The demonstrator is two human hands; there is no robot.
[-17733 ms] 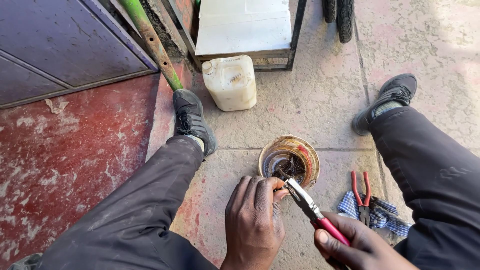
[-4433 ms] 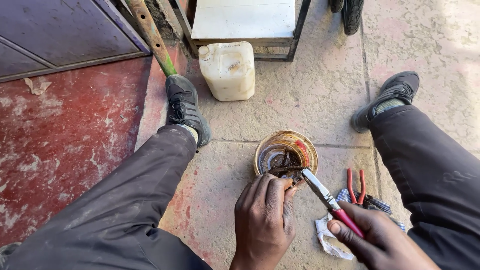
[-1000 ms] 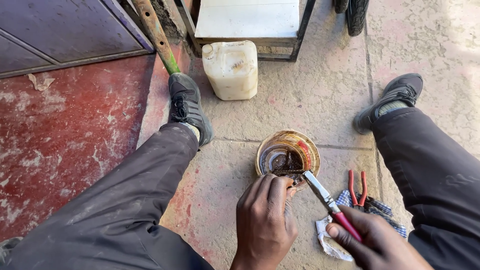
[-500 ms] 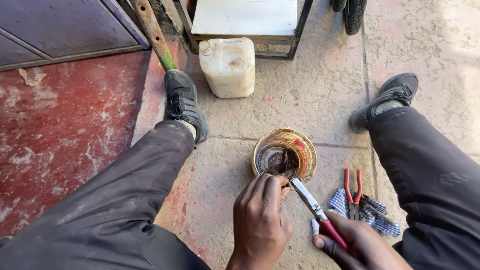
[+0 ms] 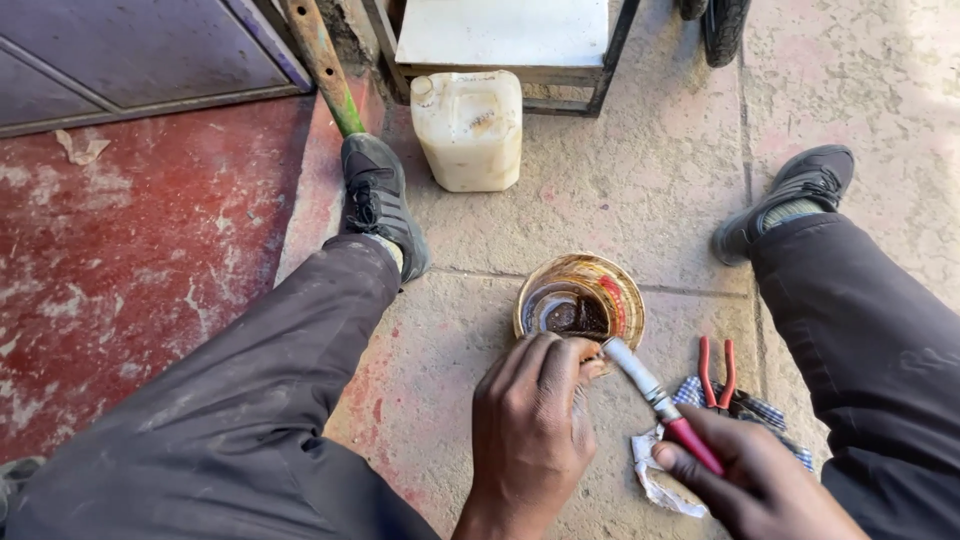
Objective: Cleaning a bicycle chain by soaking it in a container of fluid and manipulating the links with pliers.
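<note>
Since half a second ago, almost nothing has shifted: both of my hands are where they were and the tool's tip has only crept closer to my fingertips.

Working down in size, my legs frame the concrete floor (image 5: 640, 190); a cream plastic jerrycan (image 5: 468, 130) stands at twelve o'clock, well apart from the work. Just beyond my knuckles sits the shallow bowl (image 5: 580, 297), dark oily liquid pooled in it. At three o'clock of the bowl, red-handled pliers (image 5: 714, 372) lie on a checked rag (image 5: 745, 405).

My left hand (image 5: 530, 430) is curled tight at the bowl's near rim, pinching something small that I cannot make out from here. My right hand (image 5: 745, 480) is closed around the red handle of a slim tool (image 5: 655, 395), its pale tip meeting my left fingertips.

If that tip skids on the oil, I judge it could jab my fingers, or knock the bowl and slop liquid over the floor.
</note>
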